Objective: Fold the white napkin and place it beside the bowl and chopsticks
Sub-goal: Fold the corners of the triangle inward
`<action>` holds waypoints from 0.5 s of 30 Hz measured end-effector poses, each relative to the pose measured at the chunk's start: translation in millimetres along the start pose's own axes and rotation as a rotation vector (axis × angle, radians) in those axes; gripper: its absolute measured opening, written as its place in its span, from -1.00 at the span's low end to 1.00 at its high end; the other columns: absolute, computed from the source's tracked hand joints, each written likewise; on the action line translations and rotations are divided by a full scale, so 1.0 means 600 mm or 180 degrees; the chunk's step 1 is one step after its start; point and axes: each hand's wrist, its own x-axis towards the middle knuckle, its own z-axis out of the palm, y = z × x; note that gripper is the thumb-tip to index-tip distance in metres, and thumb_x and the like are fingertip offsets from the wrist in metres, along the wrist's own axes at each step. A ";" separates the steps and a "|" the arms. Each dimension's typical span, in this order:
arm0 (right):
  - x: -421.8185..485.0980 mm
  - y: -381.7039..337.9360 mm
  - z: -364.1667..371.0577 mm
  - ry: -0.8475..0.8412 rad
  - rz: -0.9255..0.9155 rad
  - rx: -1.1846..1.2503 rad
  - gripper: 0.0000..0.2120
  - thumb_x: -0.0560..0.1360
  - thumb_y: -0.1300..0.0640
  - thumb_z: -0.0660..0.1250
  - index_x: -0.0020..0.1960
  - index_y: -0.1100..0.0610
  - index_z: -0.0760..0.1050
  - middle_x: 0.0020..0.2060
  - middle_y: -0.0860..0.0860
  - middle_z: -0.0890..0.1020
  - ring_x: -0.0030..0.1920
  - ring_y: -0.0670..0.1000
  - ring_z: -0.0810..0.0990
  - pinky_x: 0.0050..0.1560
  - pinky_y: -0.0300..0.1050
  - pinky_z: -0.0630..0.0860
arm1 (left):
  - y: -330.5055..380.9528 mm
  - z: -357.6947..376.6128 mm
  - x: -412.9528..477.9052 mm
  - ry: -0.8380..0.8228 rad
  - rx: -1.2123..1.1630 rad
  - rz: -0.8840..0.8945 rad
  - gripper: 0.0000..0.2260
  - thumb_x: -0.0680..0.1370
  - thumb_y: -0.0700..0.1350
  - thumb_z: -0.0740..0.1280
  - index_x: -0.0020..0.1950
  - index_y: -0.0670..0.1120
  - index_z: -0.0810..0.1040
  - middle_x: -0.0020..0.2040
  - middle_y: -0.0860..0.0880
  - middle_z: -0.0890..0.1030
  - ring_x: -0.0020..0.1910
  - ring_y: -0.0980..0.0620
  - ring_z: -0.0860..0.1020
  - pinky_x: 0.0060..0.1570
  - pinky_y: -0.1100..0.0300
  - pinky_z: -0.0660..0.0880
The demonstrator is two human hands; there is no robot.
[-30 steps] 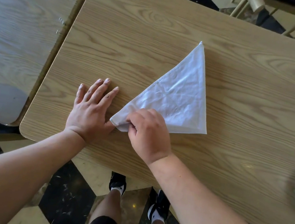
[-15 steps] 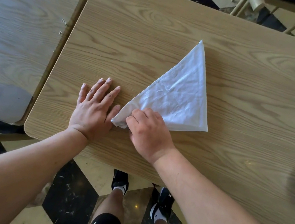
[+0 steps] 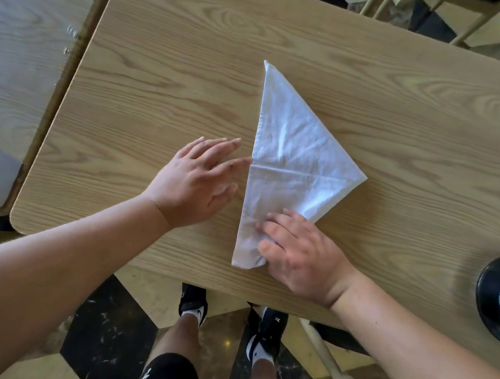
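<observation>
The white napkin (image 3: 289,162) lies flat on the wooden table (image 3: 166,91) as a triangle, its long straight edge on the left and a point to the right. A crease runs across its middle. My right hand (image 3: 300,255) presses flat on the napkin's near corner, fingers spread. My left hand (image 3: 196,182) rests flat on the table just left of the napkin, fingertips touching its long edge at the crease. A black bowl (image 3: 493,301) with something white in it sits at the right edge, partly cut off. No chopsticks are in view.
A second wooden table (image 3: 16,59) adjoins on the left. Chair legs (image 3: 391,5) show beyond the far edge. The table's near edge runs just below my hands, with my legs and shoes on the tiled floor beneath.
The napkin has turned, so its long edge now runs straight away from me. My right hand went from pinching the near corner to pressing flat on it. My left hand moved right to the edge.
</observation>
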 end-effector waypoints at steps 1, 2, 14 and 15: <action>-0.009 0.008 -0.004 -0.0053 -0.0006 -0.0039 -0.88 0.60 0.11 0.31 0.08 0.12 0.58 0.21 0.15 0.67 0.31 0.21 0.61 0.46 0.21 0.40 | 0.005 0.005 0.009 -0.0049 0.0037 0.0112 -0.55 0.62 0.08 0.33 0.51 0.04 0.51 0.56 -0.13 0.44 0.52 -0.18 0.42 0.53 -0.21 0.30; -0.016 0.015 -0.009 -0.0104 0.0002 -0.0080 -0.85 0.59 0.10 0.32 0.09 0.12 0.60 0.22 0.14 0.67 0.31 0.21 0.60 0.48 0.21 0.39 | 0.008 0.010 0.018 -0.0107 0.0072 0.0208 -0.55 0.62 0.11 0.33 0.51 0.06 0.52 0.57 -0.12 0.43 0.54 -0.17 0.40 0.55 -0.22 0.27; -0.006 0.061 -0.020 -0.0012 0.0347 -0.0461 -0.75 0.54 0.26 0.28 0.14 0.09 0.64 0.24 0.09 0.66 0.34 0.25 0.58 0.49 0.19 0.36 | 0.015 0.031 0.035 -0.0156 0.0100 0.0281 -0.64 0.68 0.02 0.22 0.46 0.10 0.57 0.57 -0.05 0.46 0.56 -0.14 0.40 0.58 -0.18 0.22; -0.004 0.067 -0.023 0.0083 0.0374 -0.0418 -0.75 0.53 0.28 0.27 0.10 0.09 0.65 0.21 0.09 0.68 0.32 0.25 0.59 0.48 0.19 0.37 | 0.015 0.031 0.035 -0.0161 0.0103 0.0292 -0.64 0.67 0.03 0.22 0.46 0.10 0.57 0.57 -0.05 0.46 0.56 -0.14 0.40 0.58 -0.18 0.22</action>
